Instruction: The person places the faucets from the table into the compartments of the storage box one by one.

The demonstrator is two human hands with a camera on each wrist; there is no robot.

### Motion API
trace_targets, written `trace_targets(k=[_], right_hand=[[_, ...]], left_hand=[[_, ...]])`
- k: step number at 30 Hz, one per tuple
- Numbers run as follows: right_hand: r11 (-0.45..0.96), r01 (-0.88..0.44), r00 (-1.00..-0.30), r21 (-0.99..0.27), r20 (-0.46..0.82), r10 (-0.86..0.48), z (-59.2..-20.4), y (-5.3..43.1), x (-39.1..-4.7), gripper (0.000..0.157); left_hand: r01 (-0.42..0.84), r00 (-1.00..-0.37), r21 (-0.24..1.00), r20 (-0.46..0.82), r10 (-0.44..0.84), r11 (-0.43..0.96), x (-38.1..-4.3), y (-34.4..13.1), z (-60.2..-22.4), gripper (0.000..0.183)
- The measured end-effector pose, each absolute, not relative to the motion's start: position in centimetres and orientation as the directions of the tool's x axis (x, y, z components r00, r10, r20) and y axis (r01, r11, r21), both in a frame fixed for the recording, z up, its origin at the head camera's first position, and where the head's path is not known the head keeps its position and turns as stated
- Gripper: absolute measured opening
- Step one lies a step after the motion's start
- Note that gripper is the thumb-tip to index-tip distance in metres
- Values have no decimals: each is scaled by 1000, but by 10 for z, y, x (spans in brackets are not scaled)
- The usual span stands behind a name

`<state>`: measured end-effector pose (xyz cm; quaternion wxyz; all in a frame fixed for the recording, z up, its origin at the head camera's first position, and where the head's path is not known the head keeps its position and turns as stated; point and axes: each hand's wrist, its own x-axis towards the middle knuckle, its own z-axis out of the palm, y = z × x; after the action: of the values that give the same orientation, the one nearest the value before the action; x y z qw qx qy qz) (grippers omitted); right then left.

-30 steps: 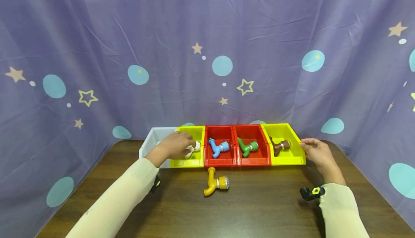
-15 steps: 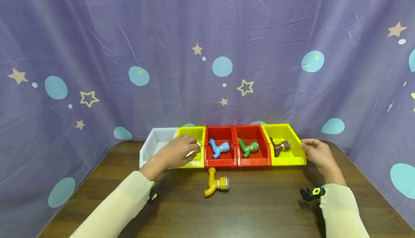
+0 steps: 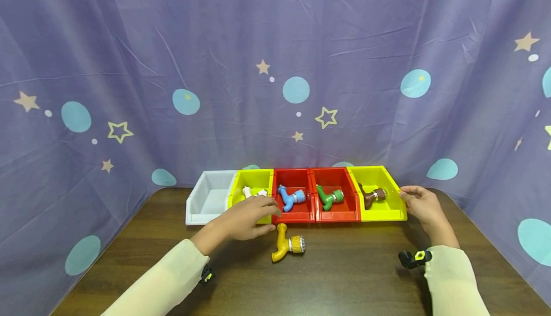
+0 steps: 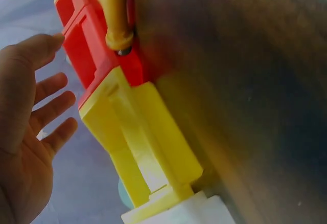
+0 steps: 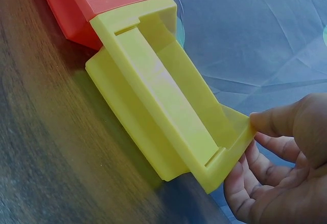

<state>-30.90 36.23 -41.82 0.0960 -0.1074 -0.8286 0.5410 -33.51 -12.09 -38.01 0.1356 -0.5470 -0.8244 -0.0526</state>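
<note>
My left hand (image 3: 249,218), fingers loosely extended and holding nothing, hovers before the left yellow bin (image 3: 254,175). A white tap (image 3: 248,192) lies in that bin, partly hidden by the hand. Just right of the fingertips, a yellow tap (image 3: 281,245) with a ribbed knob lies on the table. My right hand (image 3: 424,206) holds the outer side of the right yellow bin (image 3: 383,214); in the right wrist view the thumb is at its edge (image 5: 237,155) with curled fingers against the wall. A brown tap (image 3: 371,195) lies inside.
Two red bins (image 3: 294,218) in the middle of the row hold a blue tap (image 3: 292,197) and a green tap (image 3: 330,196). A white bin (image 3: 211,199) ends the row on the left. Behind stands a purple curtain (image 3: 241,129); the brown table (image 3: 336,273) extends in front.
My left hand has let go of the white tap in the left yellow bin and moved out toward the front right, near the yellow tap. The right hand has stayed put.
</note>
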Motion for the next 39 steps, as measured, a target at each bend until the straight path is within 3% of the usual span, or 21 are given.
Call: trace_targets(k=[4, 9, 17, 27, 33, 39], right_hand=[[393, 66, -959, -917, 51, 280, -418, 362, -308, 42], [388, 66, -960, -919, 46, 274, -418, 361, -308, 43], [385, 74, -962, -920, 36, 271, -415, 361, -309, 43], [379, 75, -962, -923, 33, 271, -415, 364, -309, 43], [371, 74, -959, -926, 36, 282, -419, 363, -310, 41], [362, 76, -959, -929, 31, 282, -419, 362, -310, 42]], left_hand=[[921, -377, -7, 227, 898, 389, -331, -117, -386, 35], [936, -347, 8, 185, 919, 352, -325, -114, -391, 36], [966, -245, -76, 17, 969, 246, -312, -114, -397, 38], [975, -181, -147, -94, 979, 166, -313, -102, -389, 36], [975, -203, -133, -179, 963, 180, -311, -94, -389, 35], [969, -216, -161, -180, 960, 188, -309, -90, -387, 33]])
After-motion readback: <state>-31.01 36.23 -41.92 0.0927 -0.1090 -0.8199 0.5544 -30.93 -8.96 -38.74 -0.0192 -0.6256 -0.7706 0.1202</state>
